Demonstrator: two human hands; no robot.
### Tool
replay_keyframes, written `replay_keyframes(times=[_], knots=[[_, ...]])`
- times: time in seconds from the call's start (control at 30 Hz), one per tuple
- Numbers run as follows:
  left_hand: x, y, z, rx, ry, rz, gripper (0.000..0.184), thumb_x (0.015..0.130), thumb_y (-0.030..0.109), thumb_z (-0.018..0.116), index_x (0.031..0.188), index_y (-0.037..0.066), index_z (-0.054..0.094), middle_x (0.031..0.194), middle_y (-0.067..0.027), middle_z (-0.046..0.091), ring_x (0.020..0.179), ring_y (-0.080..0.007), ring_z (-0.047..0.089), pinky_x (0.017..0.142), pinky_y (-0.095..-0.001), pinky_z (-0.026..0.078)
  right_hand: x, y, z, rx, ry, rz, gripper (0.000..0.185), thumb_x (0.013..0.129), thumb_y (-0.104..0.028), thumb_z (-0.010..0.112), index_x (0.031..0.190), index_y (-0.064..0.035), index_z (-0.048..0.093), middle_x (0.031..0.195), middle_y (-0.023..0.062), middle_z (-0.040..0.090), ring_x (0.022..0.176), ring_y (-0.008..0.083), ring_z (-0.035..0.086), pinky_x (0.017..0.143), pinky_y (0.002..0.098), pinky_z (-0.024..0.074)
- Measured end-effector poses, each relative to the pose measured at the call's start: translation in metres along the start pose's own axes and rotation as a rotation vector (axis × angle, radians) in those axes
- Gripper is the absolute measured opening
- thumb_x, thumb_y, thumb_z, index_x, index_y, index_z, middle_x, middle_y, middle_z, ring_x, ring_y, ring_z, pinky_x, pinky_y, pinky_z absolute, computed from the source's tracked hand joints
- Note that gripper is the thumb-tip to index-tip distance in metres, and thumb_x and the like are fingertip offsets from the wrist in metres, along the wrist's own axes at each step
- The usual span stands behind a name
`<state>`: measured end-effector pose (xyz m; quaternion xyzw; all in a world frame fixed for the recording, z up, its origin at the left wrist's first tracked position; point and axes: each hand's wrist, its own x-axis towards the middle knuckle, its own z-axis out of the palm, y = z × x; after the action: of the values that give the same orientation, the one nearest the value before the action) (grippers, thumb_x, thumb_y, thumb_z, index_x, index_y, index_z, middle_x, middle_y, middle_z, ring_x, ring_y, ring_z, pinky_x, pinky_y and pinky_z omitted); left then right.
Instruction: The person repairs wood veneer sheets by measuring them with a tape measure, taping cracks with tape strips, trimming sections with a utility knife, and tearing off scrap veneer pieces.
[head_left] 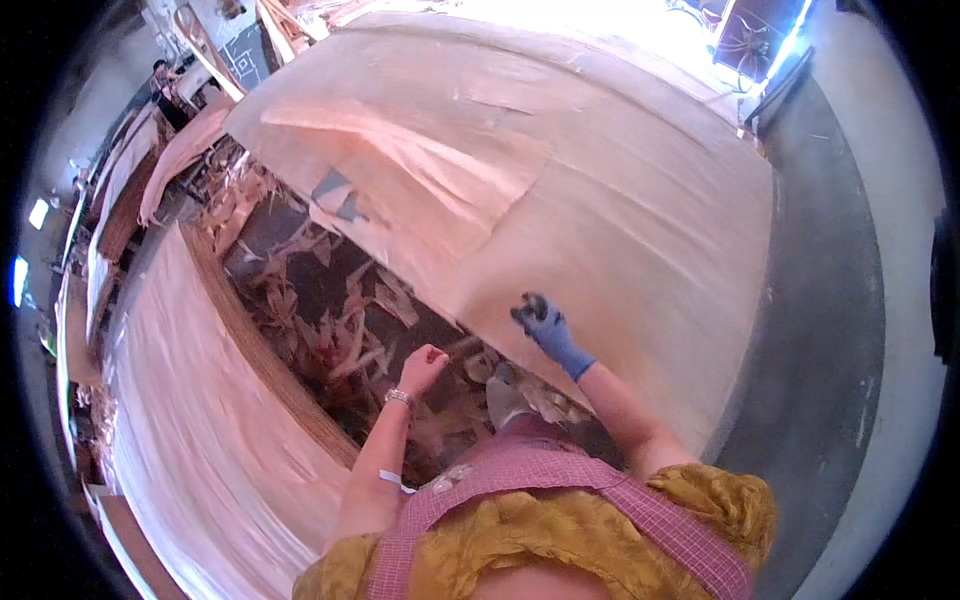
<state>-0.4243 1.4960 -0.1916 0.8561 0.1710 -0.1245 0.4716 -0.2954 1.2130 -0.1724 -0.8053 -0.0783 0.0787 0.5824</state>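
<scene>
Pink checked apron (520,468) and mustard-yellow sleeves (715,500) lie nearest, below the broad stack of pale, pinkish wood sheets (620,230). The bare left hand (436,358), a bracelet (399,397) at its wrist, is curled closed beside the stack's near edge, above the gap. The right hand (524,313), in a blue glove with dark fingertips, is over the stack near that edge, fingers bent; whether they pinch anything, I cannot tell. Torn, curling scraps (350,335) litter the dark floor (300,235) of the gap. Left of the stack, across the gap, lies a second pile (200,400), streaky on top, its side brown and finely layered. Farther along the stack, a rumpled pink sheet (430,185) rises in soft ridges. Beyond its far left corner is another person (168,90).
</scene>
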Motion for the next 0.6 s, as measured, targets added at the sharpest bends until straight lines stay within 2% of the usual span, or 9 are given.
replay_keyframes(times=[0.13,0.23,0.27,0.3,0.33,0.43,0.47,0.57,0.6], knots=[[0.061,0.040,-0.042,-0.023,-0.078,-0.027,0.029,0.087,0.028,0.067,0.099,0.001,0.067,0.094,-0.0121,0.071,0.089,-0.0214,0.068,0.082,-0.0338,0.052,0.139,-0.027,0.024,0.301,0.275,0.310,0.058,0.082,-0.039,0.078,0.116,0.0022,0.057,0.092,0.0088,0.066,0.077,0.0207,0.061,0.071,0.0339,0.0503],[0.105,0.051,-0.075,-0.042,-0.116,-0.006,0.031,0.087,0.026,0.067,0.104,0.000,0.066,0.097,-0.0132,0.071,0.090,-0.0208,0.068,0.084,-0.0337,0.052,0.200,-0.047,0.035,0.348,0.447,0.383,0.046,0.081,-0.042,0.077,0.100,-0.0045,0.058,0.075,-0.0003,0.052,0.061,0.0116,0.047,0.056,0.0293,0.0425],[0.120,0.050,-0.084,-0.075,-0.117,-0.015,0.032,0.087,0.026,0.067,0.105,0.000,0.066,0.097,-0.0137,0.071,0.091,-0.0207,0.067,0.085,-0.0338,0.051,0.230,-0.009,0.045,0.237,0.482,0.380,0.039,0.081,-0.042,0.077,0.087,-0.0096,0.056,0.068,-0.0011,0.050,0.056,0.0105,0.044,0.051,0.0294,0.0396],[0.135,0.045,-0.094,-0.112,-0.119,-0.026,0.032,0.087,0.026,0.067,0.107,0.000,0.066,0.098,-0.0142,0.071,0.091,-0.0207,0.067,0.085,-0.0338,0.051,0.239,-0.012,0.046,0.310,0.449,0.377,0.038,0.081,-0.042,0.077,0.086,-0.0101,0.056,0.067,-0.0013,0.050,0.055,0.0103,0.044,0.050,0.0292,0.0390],[0.157,0.035,-0.104,-0.097,-0.128,0.059,0.034,0.090,0.026,0.066,0.111,0.000,0.065,0.098,-0.0124,0.071,0.090,-0.0192,0.067,0.082,-0.0327,0.052,0.244,-0.021,0.046,0.378,0.413,0.374,0.037,0.082,-0.042,0.076,0.086,-0.0106,0.057,0.066,-0.0015,0.050,0.054,0.0102,0.044,0.048,0.0289,0.0385],[0.196,0.041,-0.141,-0.400,-0.193,-0.049,0.034,0.092,0.027,0.064,0.111,-0.001,0.065,0.096,-0.0091,0.070,0.087,-0.0170,0.066,0.080,-0.0308,0.053,0.241,-0.052,0.043,0.448,0.356,0.447,0.033,0.084,-0.041,0.075,0.086,-0.0114,0.059,0.065,-0.0017,0.053,0.052,0.0098,0.046,0.046,0.0275,0.0377],[0.215,0.042,-0.153,-0.435,-0.207,-0.100,0.038,0.094,0.027,0.063,0.118,-0.003,0.060,0.096,-0.0064,0.067,0.085,-0.0149,0.066,0.078,-0.0300,0.054,0.245,-0.064,0.043,0.456,0.341,0.483,0.032,0.084,-0.040,0.074,0.087,-0.0115,0.060,0.066,-0.0016,0.054,0.051,0.0096,0.046,0.045,0.0269,0.0377],[0.287,0.035,-0.187,-0.671,-0.152,-0.151,0.042,0.094,0.027,0.062,0.122,-0.003,0.054,0.097,-0.0075,0.066,0.082,-0.0161,0.065,0.077,-0.0309,0.054,0.258,-0.086,0.050,0.461,0.390,0.299,0.027,0.087,-0.037,0.071,0.089,-0.0115,0.061,0.067,-0.0005,0.056,0.049,0.0096,0.048,0.043,0.0258,0.0375],[0.309,0.037,-0.198,-0.729,-0.137,-0.172,0.043,0.094,0.028,0.062,0.122,-0.003,0.052,0.100,-0.0093,0.065,0.084,-0.0174,0.065,0.076,-0.0312,0.055,0.261,-0.103,0.052,0.417,0.414,0.323,0.026,0.088,-0.035,0.071,0.090,-0.0116,0.061,0.066,-0.0008,0.055,0.048,0.0092,0.047,0.042,0.0257,0.0367]])
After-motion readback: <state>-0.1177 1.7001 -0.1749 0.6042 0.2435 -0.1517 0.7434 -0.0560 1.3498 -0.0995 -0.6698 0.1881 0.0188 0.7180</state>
